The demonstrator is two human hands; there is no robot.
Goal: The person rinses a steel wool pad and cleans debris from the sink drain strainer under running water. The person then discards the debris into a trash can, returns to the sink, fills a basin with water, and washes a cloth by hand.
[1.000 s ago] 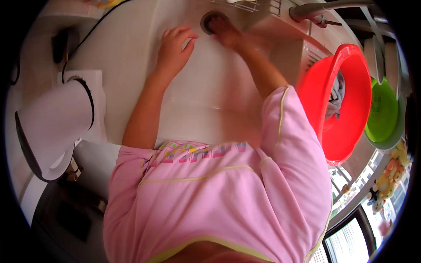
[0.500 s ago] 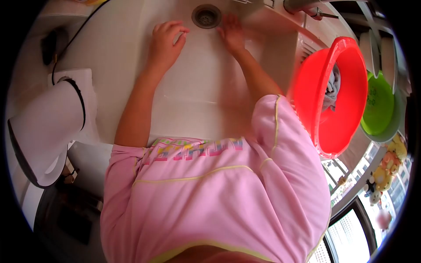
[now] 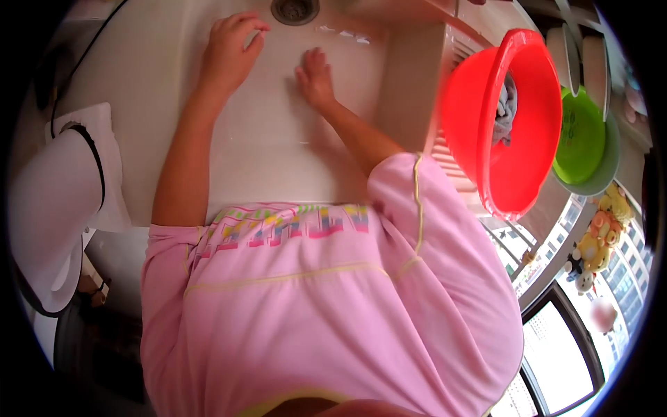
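Head view: a person wearing a pink shirt (image 3: pixel 292 320) with yellow piping is standing at the near edge of a pale sink (image 3: pixel 278 167), which is lying directly in front of the shirt's printed hem. Both bare forearms are extending forward over the sink.

The right hand (image 3: pixel 317 82) is occupying a position over the middle of the sink floor, palm side down. Its fingers are standing slightly apart, with some blur; whether they are touching the surface cannot be told. The left hand (image 3: pixel 231 54) is positioned farther forward, near the sink's left wall. Its fingers are bending, close together, while the thumb is standing apart from them; contact with the sink cannot be told here either.

To the left of the sink, a white appliance (image 3: pixel 52 201) with a black rim is standing near a white block (image 3: pixel 111 167). To the right, a ribbed drainboard (image 3: pixel 450 161) is adjoining the sink wall, and a red basin (image 3: pixel 467 118) is resting over it, its opening facing away from the sink. A grey cloth (image 3: pixel 505 115) is lying inside the basin.

At the sink's far end, a round metal drain (image 3: pixel 294 10) is showing, partly cut off by the view's edge. Wet highlights (image 3: pixel 351 35) are gleaming just beside it. Beyond the red basin, farther right of the sink, a green bowl (image 3: pixel 580 135) is sitting against a paler bowl (image 3: pixel 611 149), and plush toys (image 3: pixel 597 240) are lining up before a bright window (image 3: pixel 625 274).
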